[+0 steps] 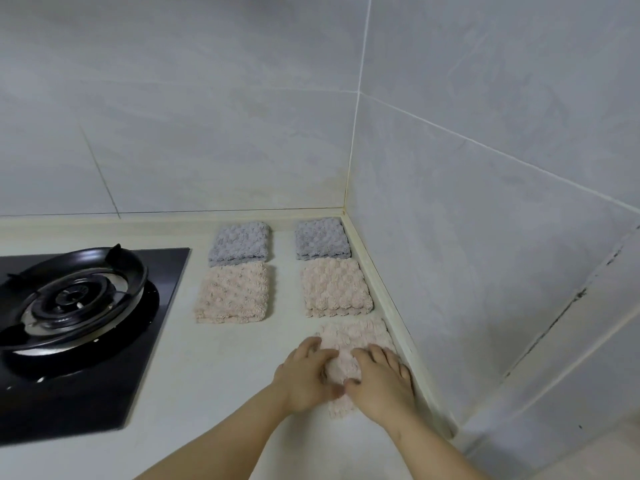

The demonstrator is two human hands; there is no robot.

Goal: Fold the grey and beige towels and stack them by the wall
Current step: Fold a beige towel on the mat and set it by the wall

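Observation:
Two folded grey towels lie at the back of the counter by the wall, one on the left (239, 243) and one in the corner (321, 238). In front of each lies a folded beige towel, left (232, 293) and right (334, 287). Nearer to me, along the right wall, a third beige towel (353, 336) lies on the counter. My left hand (304, 374) and my right hand (381, 382) both press down on its near part, thumbs close together, bunching the cloth between them.
A black gas hob (72, 327) with a round burner ring fills the left side of the counter. Tiled walls meet in a corner (344, 209) behind the towels. A raised cream ledge (384, 299) runs along the right wall.

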